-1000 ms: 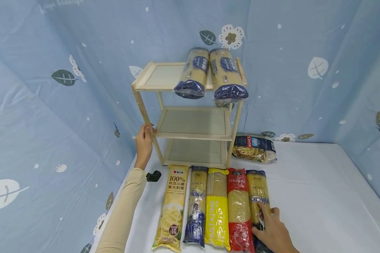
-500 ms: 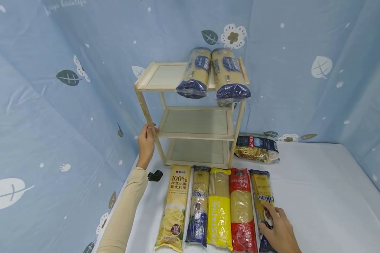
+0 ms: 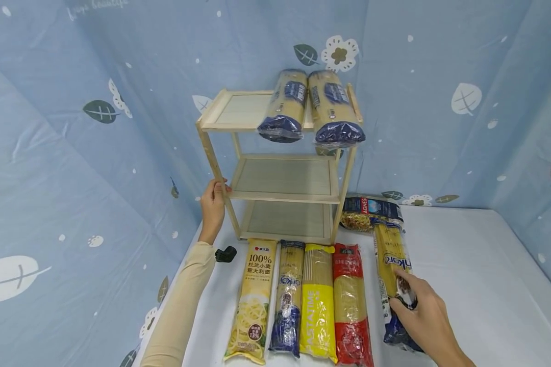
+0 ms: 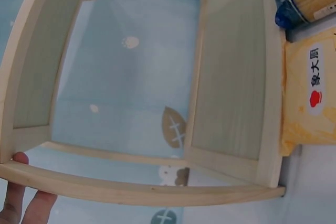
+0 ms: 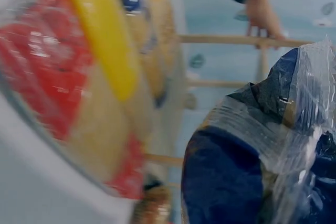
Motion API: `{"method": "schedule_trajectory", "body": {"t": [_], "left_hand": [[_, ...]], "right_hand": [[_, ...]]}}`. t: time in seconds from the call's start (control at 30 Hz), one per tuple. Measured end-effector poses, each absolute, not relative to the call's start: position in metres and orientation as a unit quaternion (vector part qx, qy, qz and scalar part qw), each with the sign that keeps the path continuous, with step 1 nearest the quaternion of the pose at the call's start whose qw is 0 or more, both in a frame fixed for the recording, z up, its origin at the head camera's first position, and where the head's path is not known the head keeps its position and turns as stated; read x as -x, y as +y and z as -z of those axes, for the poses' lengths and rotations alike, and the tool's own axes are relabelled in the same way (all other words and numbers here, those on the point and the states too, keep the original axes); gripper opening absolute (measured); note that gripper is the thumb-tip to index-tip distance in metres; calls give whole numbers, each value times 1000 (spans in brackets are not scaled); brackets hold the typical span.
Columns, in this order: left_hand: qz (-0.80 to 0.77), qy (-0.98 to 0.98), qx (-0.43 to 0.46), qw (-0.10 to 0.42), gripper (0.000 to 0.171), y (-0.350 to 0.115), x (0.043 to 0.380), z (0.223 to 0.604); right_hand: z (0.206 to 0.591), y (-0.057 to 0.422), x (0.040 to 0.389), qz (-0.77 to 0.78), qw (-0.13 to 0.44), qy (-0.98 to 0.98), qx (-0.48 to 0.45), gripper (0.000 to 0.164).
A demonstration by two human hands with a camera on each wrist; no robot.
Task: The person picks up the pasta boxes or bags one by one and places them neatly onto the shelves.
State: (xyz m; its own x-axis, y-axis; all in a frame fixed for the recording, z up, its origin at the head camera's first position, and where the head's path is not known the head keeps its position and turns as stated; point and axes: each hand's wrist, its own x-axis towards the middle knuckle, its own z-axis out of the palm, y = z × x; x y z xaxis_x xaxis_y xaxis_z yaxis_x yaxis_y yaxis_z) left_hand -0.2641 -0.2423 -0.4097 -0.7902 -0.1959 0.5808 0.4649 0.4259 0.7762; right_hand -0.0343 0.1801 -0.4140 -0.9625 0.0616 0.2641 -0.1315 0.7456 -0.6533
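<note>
Head, right hand (image 3: 424, 308): grips a blue-and-yellow pasta packet (image 3: 390, 252), right of the red packet (image 3: 349, 290); its far end overlaps the AGNESI bag (image 3: 377, 206);
Head, left hand (image 3: 213, 206): holds the front left post (image 3: 209, 153) of the wooden rack (image 3: 284, 198);
Left wrist, fingers (image 4: 39, 205): curled round the post beside the middle shelf (image 4: 44, 56);
Right wrist, packet end (image 5: 226, 166): dark blue, near the camera

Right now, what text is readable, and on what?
"100%": cream packet
"象大厨": same
"杜兰小麦 意大利面": same
"13%": same
"ankara", partial: blue packet, held packet
"PASTATIME": yellow packet
"AGNES": rear packet
"beautiful": curtain
Unreadable: red packet, top packets, other print
</note>
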Motion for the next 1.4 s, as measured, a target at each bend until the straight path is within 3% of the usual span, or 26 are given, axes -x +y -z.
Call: {"method": "schedule_trajectory", "body": {"t": [0.33, 1.03, 1.4], "left_hand": [[530, -784, 89, 311, 31, -242, 265, 410], [539, -780, 102, 302, 28, -243, 264, 409], [533, -783, 102, 304, 28, -231, 243, 385]], "right_hand": [[359, 187, 44, -343, 223, -911, -47, 60], [254, 178, 73, -346, 349, -864, -105, 61], [198, 175, 104, -383, 333, -856, -103, 58]]}}
